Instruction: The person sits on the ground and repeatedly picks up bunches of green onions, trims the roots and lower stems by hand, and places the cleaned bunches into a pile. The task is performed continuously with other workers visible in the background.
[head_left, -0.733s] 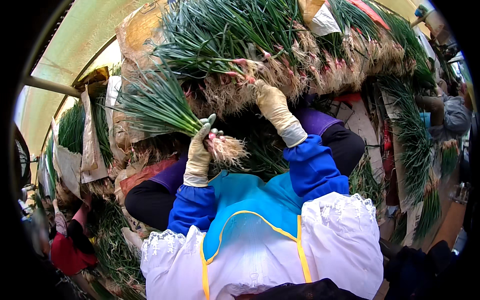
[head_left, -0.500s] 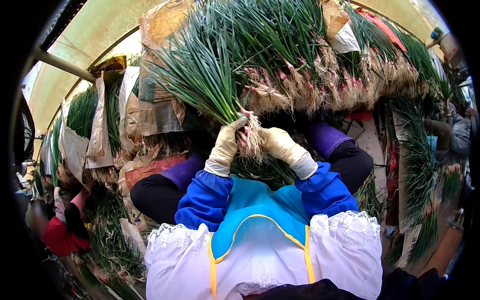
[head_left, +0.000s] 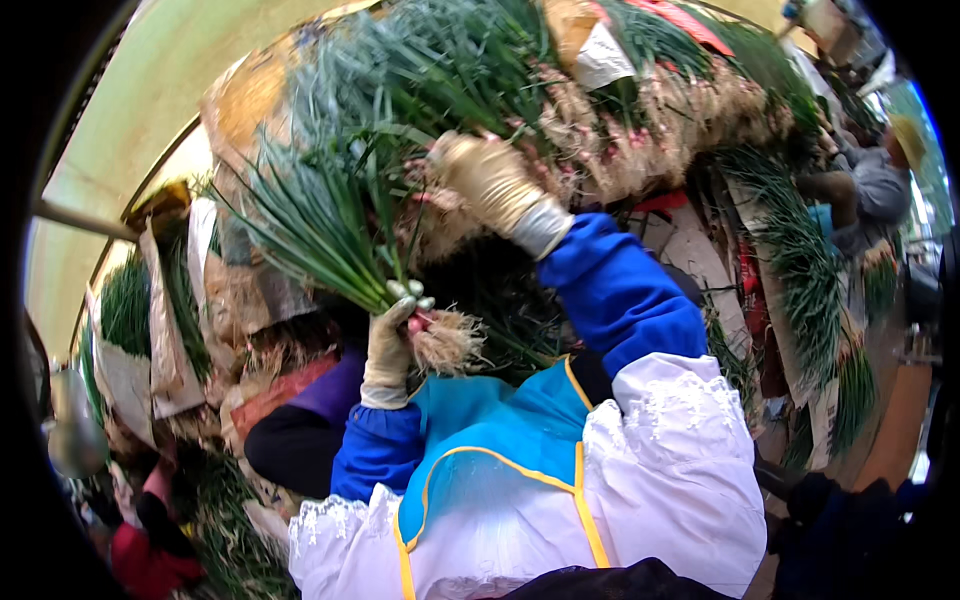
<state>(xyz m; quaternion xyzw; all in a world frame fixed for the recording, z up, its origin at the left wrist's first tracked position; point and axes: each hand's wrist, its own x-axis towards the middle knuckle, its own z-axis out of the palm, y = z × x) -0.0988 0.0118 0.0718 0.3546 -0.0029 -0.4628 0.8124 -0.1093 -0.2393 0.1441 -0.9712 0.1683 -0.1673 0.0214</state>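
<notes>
My left hand (head_left: 394,334), in a pale glove, is closed on a bunch of spring onions (head_left: 330,245), pink bulbs and tangled roots at my right side of the fist, leaves fanning up and leftward. My right hand (head_left: 474,172), gloved and blurred by motion, is stretched out to the big pile of spring onions (head_left: 670,110) at the top, over its roots and pink bulbs; its fingertips are too smeared to make out.
Paper-wrapped bundles (head_left: 160,320) stand at the left beneath a pale plastic roof and pole (head_left: 85,218). A person in grey (head_left: 865,185) is at the right beside more onion leaves (head_left: 790,270); a person in red (head_left: 150,545) is at the lower left.
My right hand has left the bunch in my left hand, where it was half a second ago, and moved up to the pile. My left hand moved slightly leftward and down. The view has shifted.
</notes>
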